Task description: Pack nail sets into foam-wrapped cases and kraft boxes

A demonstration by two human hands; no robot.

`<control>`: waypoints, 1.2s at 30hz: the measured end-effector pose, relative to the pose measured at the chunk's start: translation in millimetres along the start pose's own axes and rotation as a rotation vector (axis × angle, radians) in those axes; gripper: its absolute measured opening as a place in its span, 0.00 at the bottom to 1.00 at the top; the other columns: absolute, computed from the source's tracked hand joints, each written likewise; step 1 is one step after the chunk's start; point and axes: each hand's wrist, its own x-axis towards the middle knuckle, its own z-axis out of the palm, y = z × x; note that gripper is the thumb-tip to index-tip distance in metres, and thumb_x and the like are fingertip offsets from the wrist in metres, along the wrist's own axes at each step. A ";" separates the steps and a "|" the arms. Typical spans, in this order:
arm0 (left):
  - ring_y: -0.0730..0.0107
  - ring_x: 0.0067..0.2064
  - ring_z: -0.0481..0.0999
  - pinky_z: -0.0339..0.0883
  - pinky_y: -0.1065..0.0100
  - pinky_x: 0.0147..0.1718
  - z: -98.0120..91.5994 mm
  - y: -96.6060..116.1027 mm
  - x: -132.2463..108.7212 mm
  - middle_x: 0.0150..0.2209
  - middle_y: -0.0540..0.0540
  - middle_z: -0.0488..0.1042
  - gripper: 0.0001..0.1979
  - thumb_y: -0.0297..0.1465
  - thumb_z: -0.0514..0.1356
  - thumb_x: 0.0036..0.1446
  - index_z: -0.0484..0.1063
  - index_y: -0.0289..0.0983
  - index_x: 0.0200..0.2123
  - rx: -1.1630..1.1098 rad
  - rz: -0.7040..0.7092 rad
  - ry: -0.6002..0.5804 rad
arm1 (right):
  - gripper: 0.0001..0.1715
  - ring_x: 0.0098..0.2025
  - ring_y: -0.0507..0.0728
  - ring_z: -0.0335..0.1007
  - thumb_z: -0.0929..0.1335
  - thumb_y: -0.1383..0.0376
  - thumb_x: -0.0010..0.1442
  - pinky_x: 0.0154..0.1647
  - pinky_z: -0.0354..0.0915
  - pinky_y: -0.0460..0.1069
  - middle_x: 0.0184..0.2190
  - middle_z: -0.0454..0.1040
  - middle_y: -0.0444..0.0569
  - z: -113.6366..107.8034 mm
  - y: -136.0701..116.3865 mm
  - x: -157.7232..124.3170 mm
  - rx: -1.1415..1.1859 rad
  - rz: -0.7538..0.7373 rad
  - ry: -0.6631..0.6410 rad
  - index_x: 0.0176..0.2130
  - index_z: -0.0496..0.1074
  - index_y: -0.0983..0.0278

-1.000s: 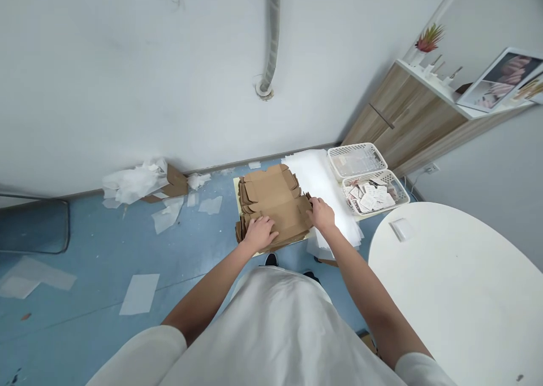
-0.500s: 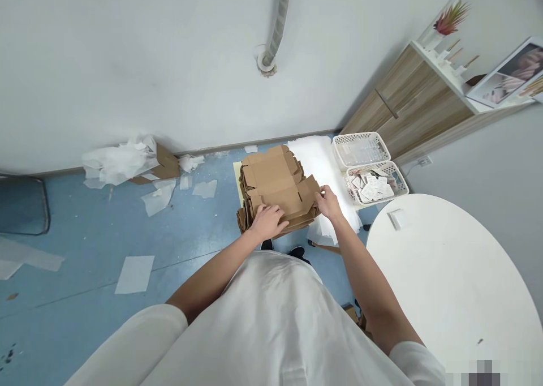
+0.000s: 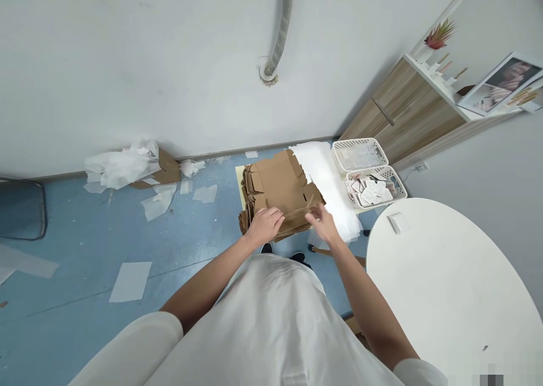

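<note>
Head view. In the middle of the scene, just beyond the white shirt (image 3: pixel 275 329): a stack (image 3: pixel 275 185) of flat cardboard blanks on a low yellow surface (image 3: pixel 238 176).

Palm down on the near left part of the stack: the left hand (image 3: pixel 265 224), fingers loosely spread over the top blank and not curled around anything. At the near right corner of the stack: the right hand (image 3: pixel 323 226), blurred, fingers open and pointing far and left toward a raised flap (image 3: pixel 311 204) of the top blank. Contact with that flap: impossible to tell. Top blank tilted, right edge lifted off the rest. Stack between the two hands and reaching farther than both.

Right of the stack, up against its edge: foam sheets (image 3: pixel 328 174), white, in a pile. Farther right, two white baskets side by side:
- far basket (image 3: pixel 360 153), contents too faint to make out
- near basket (image 3: pixel 375 188), full of small cards

Near right: a round surface (image 3: pixel 445 295), white, with a small square (image 3: pixel 394 223) near its far edge. Behind the baskets: a wooden cabinet (image 3: pixel 407 120), and above it a plant (image 3: pixel 439 35) and a picture (image 3: pixel 500 83).

Left of the stack: blue floor (image 3: pixel 76 244) strewn with scraps (image 3: pixel 130 281) of white paper. By the wall: crumpled paper (image 3: pixel 121 165) against a brown box (image 3: pixel 167 168). Down the wall, far beyond the stack: a grey pipe (image 3: pixel 282 29).
</note>
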 end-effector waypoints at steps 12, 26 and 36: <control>0.61 0.47 0.68 0.52 0.57 0.53 -5.3 11.5 -14.0 0.45 0.42 0.70 0.18 0.42 0.51 0.56 0.69 0.40 0.46 -0.094 -0.024 0.036 | 0.25 0.43 0.64 0.70 0.57 0.65 0.59 0.43 0.62 0.55 0.42 0.74 0.54 -21.5 -36.3 23.6 -0.463 -0.035 0.167 0.55 0.62 0.62; 0.49 0.56 0.60 0.47 0.48 0.54 4.9 20.6 7.7 0.57 0.33 0.57 0.52 0.45 0.62 0.42 0.33 0.35 0.62 -0.107 -0.463 0.254 | 0.27 0.41 0.59 0.70 0.53 0.63 0.61 0.41 0.64 0.54 0.45 0.72 0.54 -59.6 -5.7 -42.1 -0.474 -0.089 0.517 0.58 0.57 0.64; 0.68 0.33 0.72 0.65 0.66 0.36 72.4 85.8 53.6 0.38 0.43 0.74 0.27 0.28 0.55 0.48 0.58 0.34 0.54 -0.417 -0.260 -0.045 | 0.26 0.45 0.56 0.70 0.54 0.61 0.61 0.44 0.66 0.51 0.49 0.70 0.50 -105.7 70.1 -150.0 -0.272 0.122 0.908 0.58 0.58 0.61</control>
